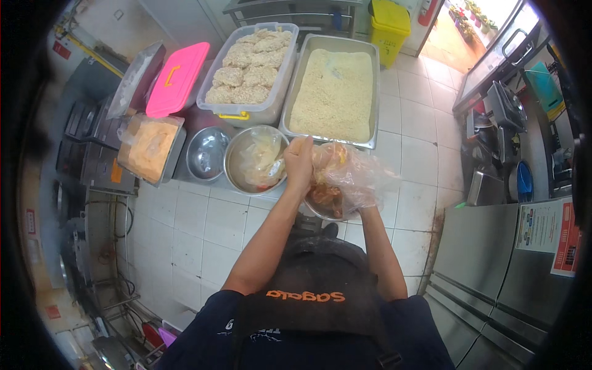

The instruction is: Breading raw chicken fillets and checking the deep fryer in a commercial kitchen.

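Observation:
My left hand (299, 159) is closed on the gathered edge of a clear plastic bag (344, 164), near the front edge of the steel tray of pale crumbs (336, 101). Inside or behind the bag is my right hand (367, 201); its fingers are hidden by the crumpled plastic. Beneath the bag, a round metal bowl (330, 217) holds reddish-brown marinated pieces of food (326, 195). To the left stands a larger metal bowl (230, 173) with a plastic bag of pale contents (262, 159) in it. Further left is a shiny metal bowl (208, 152).
A clear plastic bin (283, 99) holds crumb-coated pieces. Left of it are a pink lid (178, 81), a tray of orange powder (150, 145) and a tray with white contents (136, 81). Beyond stands a yellow waste bin (389, 30); a steel refrigerator (476, 249) is at right.

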{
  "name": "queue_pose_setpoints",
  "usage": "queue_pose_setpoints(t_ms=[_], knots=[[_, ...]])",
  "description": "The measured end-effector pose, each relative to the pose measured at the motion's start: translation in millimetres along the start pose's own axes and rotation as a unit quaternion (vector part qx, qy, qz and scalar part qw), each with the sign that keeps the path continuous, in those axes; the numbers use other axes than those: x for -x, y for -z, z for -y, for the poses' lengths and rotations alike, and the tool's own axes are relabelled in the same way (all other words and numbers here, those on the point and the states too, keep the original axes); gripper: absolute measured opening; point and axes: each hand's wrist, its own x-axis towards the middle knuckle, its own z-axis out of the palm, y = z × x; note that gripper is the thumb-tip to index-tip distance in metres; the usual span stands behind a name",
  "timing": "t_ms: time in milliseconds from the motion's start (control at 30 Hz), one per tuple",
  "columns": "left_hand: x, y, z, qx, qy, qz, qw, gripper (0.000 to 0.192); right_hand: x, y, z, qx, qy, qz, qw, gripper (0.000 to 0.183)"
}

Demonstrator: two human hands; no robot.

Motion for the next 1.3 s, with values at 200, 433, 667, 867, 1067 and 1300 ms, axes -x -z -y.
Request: queue_pose_setpoints(t_ms=[200,433,667,867,1067,1300], knots=[[-18,29,16,-0.258,0.004,0.261,0.93,0.029,-16,2,-12,0.029,0.098,0.018,0.995,0.07],[-21,27,23,-0.196,-0.083,0.045,0.976,0.031,-16,-20,-44,-0.027,-0.007,0.024,0.999,0.06],[-21,29,8,-0.078,-0.119,0.018,0.99,0.03,5,-9,-3,-0.079,-0.097,-0.004,0.992,0.05],[-17,15,-20,-0.045,-0.144,-0.03,0.988,0.029,14,-26,-26,-0.291,-0.045,-0.077,0.952,0.044],[-34,24,-60,0.05,-0.16,-0.06,0.984,0.021,19,-18,-9,0.034,-0.05,-0.088,0.994,0.046],[-35,44,-88,0.187,0.009,-0.173,0.967,0.004,17,-47,9,0.119,0.023,-0.108,0.987,0.031]])
